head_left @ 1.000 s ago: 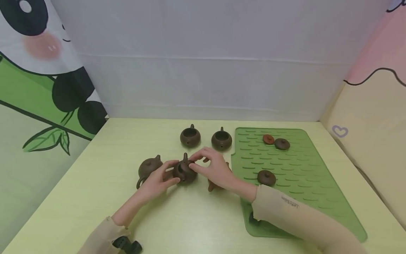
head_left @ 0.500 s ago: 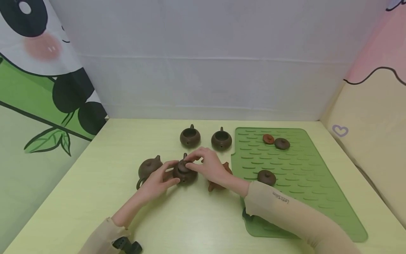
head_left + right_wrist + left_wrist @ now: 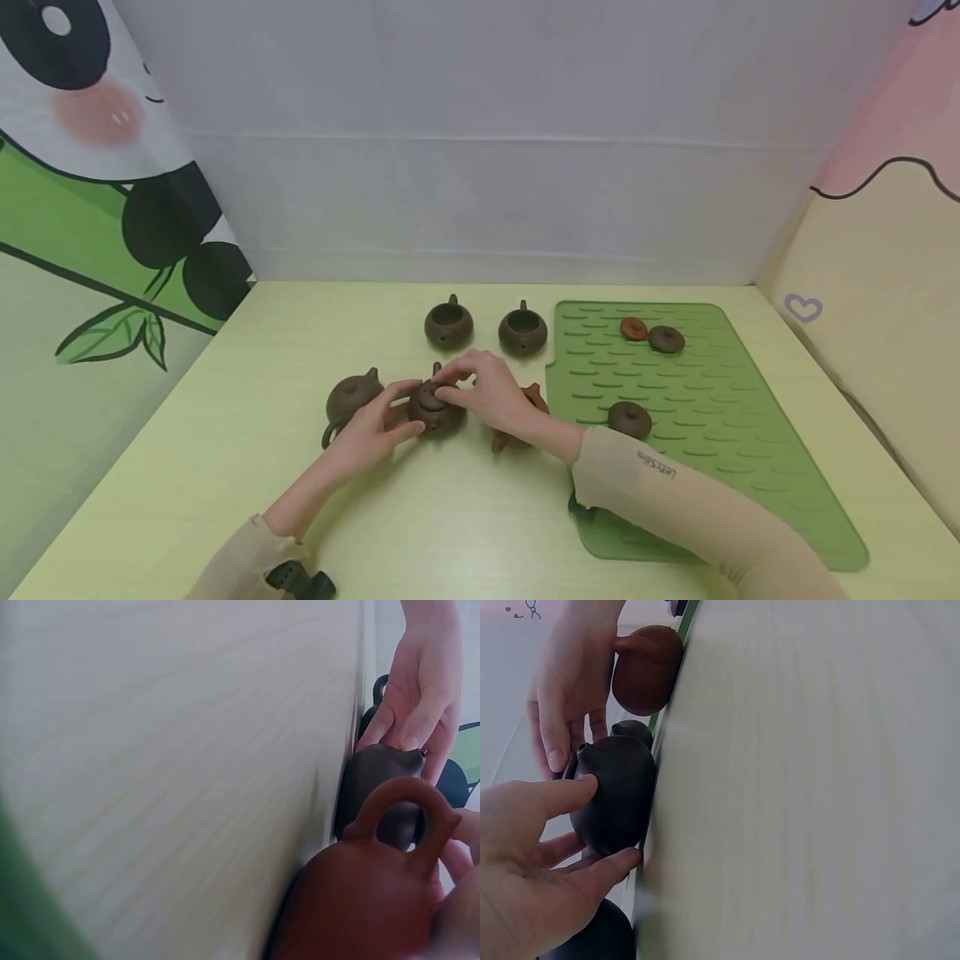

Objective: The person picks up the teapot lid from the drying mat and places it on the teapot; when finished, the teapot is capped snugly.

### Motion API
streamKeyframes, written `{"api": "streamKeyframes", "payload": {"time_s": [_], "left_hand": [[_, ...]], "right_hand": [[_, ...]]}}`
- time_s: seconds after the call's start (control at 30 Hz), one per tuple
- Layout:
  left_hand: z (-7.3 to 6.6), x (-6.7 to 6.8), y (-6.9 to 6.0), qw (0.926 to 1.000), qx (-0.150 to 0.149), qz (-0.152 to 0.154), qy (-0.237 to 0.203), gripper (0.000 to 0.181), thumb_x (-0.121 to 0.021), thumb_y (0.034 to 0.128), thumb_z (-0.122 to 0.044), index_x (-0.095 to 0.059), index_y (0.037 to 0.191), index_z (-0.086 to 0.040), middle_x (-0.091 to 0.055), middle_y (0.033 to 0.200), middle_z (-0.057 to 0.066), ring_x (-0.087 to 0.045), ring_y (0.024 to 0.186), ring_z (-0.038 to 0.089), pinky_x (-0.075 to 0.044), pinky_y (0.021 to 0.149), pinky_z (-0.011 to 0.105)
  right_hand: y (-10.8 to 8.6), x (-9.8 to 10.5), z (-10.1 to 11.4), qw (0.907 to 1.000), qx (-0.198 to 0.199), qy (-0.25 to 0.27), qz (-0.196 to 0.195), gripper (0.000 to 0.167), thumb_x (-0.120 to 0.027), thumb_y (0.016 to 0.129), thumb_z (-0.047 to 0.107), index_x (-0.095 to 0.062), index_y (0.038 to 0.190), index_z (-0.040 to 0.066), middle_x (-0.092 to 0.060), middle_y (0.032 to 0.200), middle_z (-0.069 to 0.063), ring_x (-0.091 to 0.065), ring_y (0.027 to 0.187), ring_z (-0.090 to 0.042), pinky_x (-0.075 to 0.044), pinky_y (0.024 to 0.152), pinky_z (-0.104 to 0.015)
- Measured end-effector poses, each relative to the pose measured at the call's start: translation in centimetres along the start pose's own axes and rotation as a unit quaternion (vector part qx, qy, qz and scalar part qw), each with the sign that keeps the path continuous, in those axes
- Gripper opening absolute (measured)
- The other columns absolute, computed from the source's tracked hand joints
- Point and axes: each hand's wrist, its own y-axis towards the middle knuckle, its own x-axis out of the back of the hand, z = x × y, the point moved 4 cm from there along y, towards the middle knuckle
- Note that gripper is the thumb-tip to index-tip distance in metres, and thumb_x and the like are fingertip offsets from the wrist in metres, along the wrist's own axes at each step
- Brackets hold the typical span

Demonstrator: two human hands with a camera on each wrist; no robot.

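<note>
My left hand [image 3: 366,435] grips a small dark brown teapot [image 3: 444,422] from its left side, thumb and fingers spread around the body in the left wrist view. Above the same pot, my right hand [image 3: 489,393] pinches a dark lid [image 3: 429,395] by its top. The lid lies over the pot's opening; whether it sits fully flush cannot be told. Left of this pot stands another dark teapot [image 3: 351,395] with its lid on, partly behind my left hand. A reddish-brown teapot [image 3: 360,900] stands beside my right wrist, which hides part of it in the head view.
Two lidless dark teapots [image 3: 448,325] stand farther back. On the right, a green mat [image 3: 712,392] bears a small red lid [image 3: 633,328] and two dark lids [image 3: 629,420]. My right sleeve crosses the mat's near part. A pale wall rises behind the table.
My right hand has shifted slightly left, bringing the dark lid over the pot's opening, which showed uncovered a second ago. The lid then lowered a little. My left hand has stayed in place.
</note>
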Motion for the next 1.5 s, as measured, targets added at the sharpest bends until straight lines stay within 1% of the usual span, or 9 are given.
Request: {"api": "streamKeyframes", "payload": {"time_s": [0.2, 0.37, 0.8, 0.9, 1.07, 1.17, 1.3, 1.4, 1.5], "left_hand": [[0.1, 0.0, 0.1, 1.0000, 0.002, -0.002, 0.000, 0.060, -0.064, 0.0966, -0.018, -0.036, 0.149, -0.011, -0.041, 0.155, 0.021, -0.049, 0.137, 0.038, -0.048, 0.106, 0.050], [0.1, -0.1, 0.2, 1.0000, 0.005, -0.002, 0.000, 0.060, -0.064, 0.0964, -0.017, -0.037, 0.149, -0.011, -0.043, 0.153, 0.021, -0.049, 0.137, 0.038, -0.048, 0.106, 0.050], [0.2, -0.1, 0.3, 1.0000, 0.003, -0.003, 0.001, 0.060, -0.065, 0.0963, -0.018, -0.037, 0.149, -0.010, -0.041, 0.154, 0.021, -0.049, 0.137, 0.038, -0.048, 0.106, 0.050], [0.3, -0.1, 0.3, 1.0000, 0.004, -0.004, 0.002, 0.060, -0.065, 0.0962, -0.018, -0.037, 0.149, -0.011, -0.041, 0.154, 0.021, -0.049, 0.137, 0.038, -0.047, 0.107, 0.051], [0.4, -0.1, 0.3, 0.9999, 0.007, -0.007, 0.010, 0.060, -0.065, 0.0962, -0.018, -0.037, 0.149, -0.010, -0.042, 0.154, 0.021, -0.050, 0.137, 0.038, -0.048, 0.106, 0.051], [0.3, -0.1, 0.3, 0.9999, 0.005, -0.008, 0.013, 0.060, -0.065, 0.0962, -0.018, -0.037, 0.149, -0.010, -0.042, 0.154, 0.021, -0.050, 0.136, 0.039, -0.048, 0.106, 0.052], [0.2, 0.0, 0.2, 0.9999, 0.006, -0.008, 0.013, 0.060, -0.065, 0.0962, -0.018, -0.037, 0.149, -0.010, -0.042, 0.154, 0.021, -0.049, 0.137, 0.039, -0.047, 0.107, 0.052], [0.1, 0.0, 0.2, 0.9999, 0.005, -0.007, 0.011, 0.060, -0.064, 0.0964, -0.017, -0.037, 0.149, -0.010, -0.042, 0.154, 0.022, -0.049, 0.136, 0.039, -0.047, 0.107, 0.052], [0.1, 0.0, 0.2, 0.9999, 0.004, -0.003, 0.011, 0.060, -0.064, 0.0969, -0.016, -0.036, 0.149, -0.009, -0.041, 0.154, 0.022, -0.050, 0.136, 0.039, -0.046, 0.108, 0.052]], "right_hand": [[0.0, -0.2, -0.1, 0.9997, -0.019, -0.012, 0.004, 0.014, -0.077, 0.087, 0.021, -0.079, 0.101, 0.020, -0.076, 0.093, 0.006, -0.061, 0.093, -0.016, -0.046, 0.083, -0.025], [0.1, -0.3, -0.4, 0.9993, -0.030, -0.020, 0.007, 0.015, -0.077, 0.087, 0.022, -0.079, 0.101, 0.021, -0.076, 0.092, 0.007, -0.060, 0.093, -0.015, -0.045, 0.083, -0.025], [0.2, -0.3, -0.6, 0.9992, -0.032, -0.018, 0.014, 0.017, -0.076, 0.087, 0.023, -0.078, 0.103, 0.021, -0.077, 0.096, 0.007, -0.062, 0.095, -0.017, -0.046, 0.082, -0.024], [0.1, -0.1, -0.5, 0.9991, -0.034, -0.015, 0.019, 0.021, -0.076, 0.087, 0.023, -0.077, 0.108, 0.019, -0.075, 0.097, 0.003, -0.063, 0.098, -0.019, -0.048, 0.084, -0.027], [0.3, 0.6, -0.3, 0.9994, -0.028, 0.016, 0.013, 0.030, -0.077, 0.087, 0.020, -0.073, 0.116, 0.013, -0.073, 0.105, -0.011, -0.065, 0.103, -0.031, -0.053, 0.091, -0.046], [0.3, 1.1, -0.2, 0.9994, -0.028, 0.022, 0.005, 0.032, -0.077, 0.087, 0.020, -0.073, 0.118, 0.013, -0.072, 0.108, -0.014, -0.064, 0.104, -0.032, -0.052, 0.093, -0.051], [0.2, 2.0, 0.2, 0.9997, -0.019, 0.010, -0.009, 0.031, -0.077, 0.086, 0.022, -0.073, 0.116, 0.016, -0.072, 0.104, -0.010, -0.064, 0.102, -0.026, -0.054, 0.090, -0.048], [0.1, 2.8, 0.7, 0.9997, -0.007, -0.012, -0.018, 0.031, -0.077, 0.086, 0.024, -0.074, 0.116, 0.017, -0.072, 0.102, -0.003, -0.062, 0.100, -0.020, -0.054, 0.086, -0.041], [0.0, 3.7, 1.2, 0.9988, 0.008, -0.046, -0.016, 0.032, -0.077, 0.087, 0.026, -0.073, 0.117, 0.018, -0.071, 0.102, 0.002, -0.061, 0.099, -0.015, -0.051, 0.085, -0.033]]}}
